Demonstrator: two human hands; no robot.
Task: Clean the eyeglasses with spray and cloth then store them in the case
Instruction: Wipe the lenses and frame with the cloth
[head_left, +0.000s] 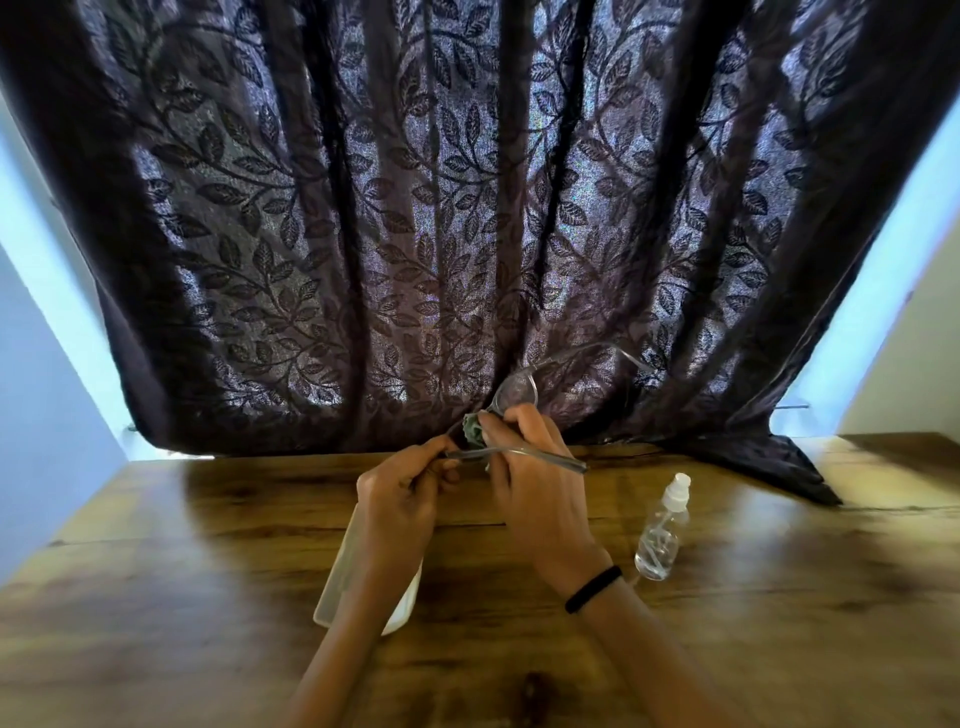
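Observation:
The clear-framed eyeglasses (517, 391) are held up above the far part of the wooden table (727, 597), temples unfolded. My left hand (400, 499) pinches the frame at its left end. My right hand (535, 483) pinches a small green-grey cloth (474, 432) against one lens; the other lens shows above my fingers. A white glasses case (332, 592) lies on the table under my left forearm, mostly hidden. A small clear spray bottle (662, 530) with a white cap lies on its side to the right of my right wrist.
A dark leaf-patterned curtain (467, 208) hangs right behind the table and drapes onto its far right corner. Pale walls flank it on both sides. A black band sits on my right wrist.

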